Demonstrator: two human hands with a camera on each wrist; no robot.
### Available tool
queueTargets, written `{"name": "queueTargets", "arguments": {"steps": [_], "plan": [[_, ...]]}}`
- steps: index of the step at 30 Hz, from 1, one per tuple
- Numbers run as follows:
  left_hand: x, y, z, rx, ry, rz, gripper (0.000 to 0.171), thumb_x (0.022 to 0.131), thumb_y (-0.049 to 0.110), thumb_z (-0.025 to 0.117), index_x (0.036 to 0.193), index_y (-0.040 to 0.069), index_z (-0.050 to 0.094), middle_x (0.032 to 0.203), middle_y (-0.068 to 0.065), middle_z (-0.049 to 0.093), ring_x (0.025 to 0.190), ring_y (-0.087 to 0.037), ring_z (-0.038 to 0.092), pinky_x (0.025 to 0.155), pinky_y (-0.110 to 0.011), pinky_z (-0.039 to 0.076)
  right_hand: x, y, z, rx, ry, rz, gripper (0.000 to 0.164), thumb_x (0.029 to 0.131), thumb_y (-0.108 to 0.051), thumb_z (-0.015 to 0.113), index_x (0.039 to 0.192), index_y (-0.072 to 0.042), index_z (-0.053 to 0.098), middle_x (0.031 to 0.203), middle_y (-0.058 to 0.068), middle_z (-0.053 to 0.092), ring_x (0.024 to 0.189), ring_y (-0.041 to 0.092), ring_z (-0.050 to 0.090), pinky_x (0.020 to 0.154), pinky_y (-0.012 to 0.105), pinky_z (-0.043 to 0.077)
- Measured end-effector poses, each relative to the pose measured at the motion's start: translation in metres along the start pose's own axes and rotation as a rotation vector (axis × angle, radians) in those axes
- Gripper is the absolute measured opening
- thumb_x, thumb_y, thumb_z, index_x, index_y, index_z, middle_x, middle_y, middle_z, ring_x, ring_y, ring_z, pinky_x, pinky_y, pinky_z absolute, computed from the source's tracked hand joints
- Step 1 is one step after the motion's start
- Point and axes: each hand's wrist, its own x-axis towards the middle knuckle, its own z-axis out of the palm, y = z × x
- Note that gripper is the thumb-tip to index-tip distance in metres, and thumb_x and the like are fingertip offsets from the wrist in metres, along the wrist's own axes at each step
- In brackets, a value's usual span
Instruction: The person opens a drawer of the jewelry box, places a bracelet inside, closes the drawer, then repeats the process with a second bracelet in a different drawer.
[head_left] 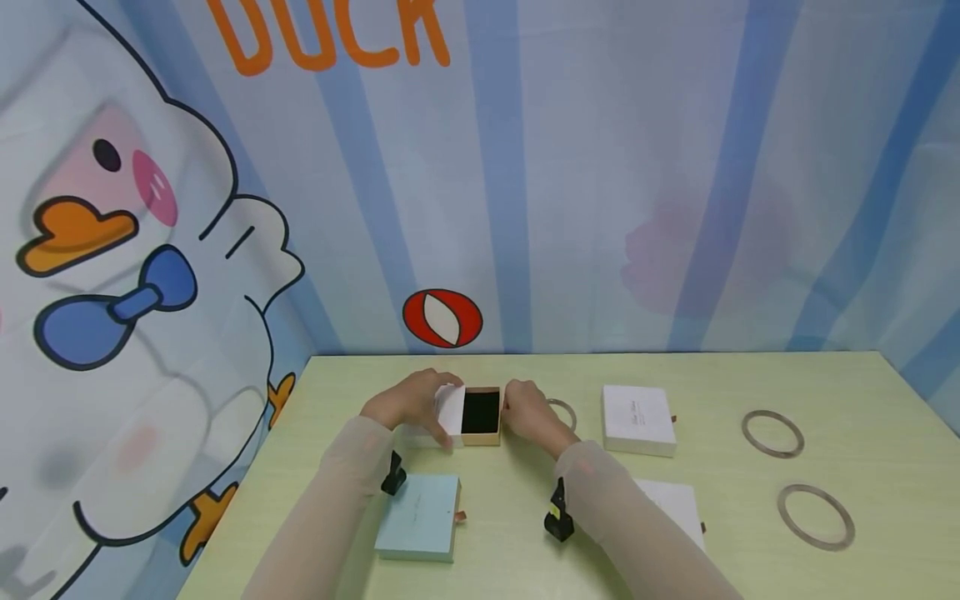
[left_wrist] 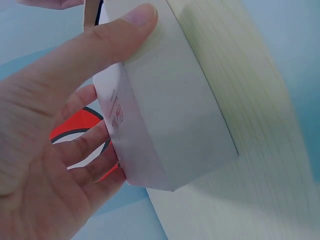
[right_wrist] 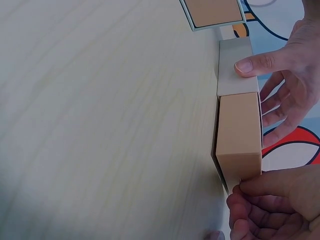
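A white box sleeve point(head_left: 452, 410) lies on the table near its back edge, its tan drawer point(right_wrist: 239, 125) partly pulled out to the right. Black lining shows inside the drawer. My left hand point(head_left: 415, 402) holds the sleeve, thumb on the near side and fingers on the far side; in the left wrist view its thumb presses the white sleeve point(left_wrist: 175, 110). At the drawer's right end, my right hand point(head_left: 534, 414) pinches with thumb and curled fingers. What sits between those fingertips is mostly hidden. A grey ring point(head_left: 573, 414) lies partly behind the right hand.
Nearer to me is a light blue box point(head_left: 418, 517) with a small brown tab point(head_left: 461, 517). To the right stand a white box point(head_left: 637, 421) and another white box point(head_left: 675, 507), partly covered by my right sleeve. Two grey rings point(head_left: 772, 434) lie farther right. A printed curtain point(head_left: 585, 183) hangs behind.
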Motion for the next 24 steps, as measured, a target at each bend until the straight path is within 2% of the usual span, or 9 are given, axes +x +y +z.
{"name": "queueTargets", "arguments": {"steps": [12, 18, 24], "plan": [[0.0006, 0.0014, 0.0009, 0.004, 0.0, -0.015, 0.093, 0.059, 0.022, 0.099, 0.141, 0.015, 0.056, 0.128, -0.009, 0.057, 0.11, -0.024, 0.05, 0.099, -0.045, 0.046, -0.0008, 0.0047, -0.0028, -0.004, 0.002, -0.026, 0.051, 0.09, 0.012, 0.052, 0.05, -0.014, 0.032, 0.048, -0.006, 0.02, 0.044, 0.011, 0.025, 0.043, 0.024, 0.025], [0.0017, 0.0011, 0.0009, 0.004, 0.0, -0.023, 0.093, 0.059, 0.023, 0.099, 0.141, 0.015, 0.056, 0.129, -0.009, 0.057, 0.111, -0.025, 0.05, 0.099, -0.046, 0.046, -0.0016, 0.005, -0.0053, -0.007, -0.004, -0.02, 0.05, 0.09, 0.012, 0.052, 0.051, -0.014, 0.034, 0.048, -0.005, 0.021, 0.045, 0.012, 0.025, 0.044, 0.024, 0.025], [0.0032, -0.0016, 0.0027, 0.013, 0.0, -0.018, 0.094, 0.058, 0.025, 0.099, 0.141, 0.015, 0.056, 0.129, -0.008, 0.056, 0.111, -0.024, 0.05, 0.099, -0.046, 0.046, -0.002, 0.0052, -0.0075, -0.014, -0.009, -0.011, 0.046, 0.09, 0.012, 0.052, 0.053, -0.012, 0.04, 0.049, -0.003, 0.029, 0.046, 0.011, 0.029, 0.045, 0.024, 0.027]]}}
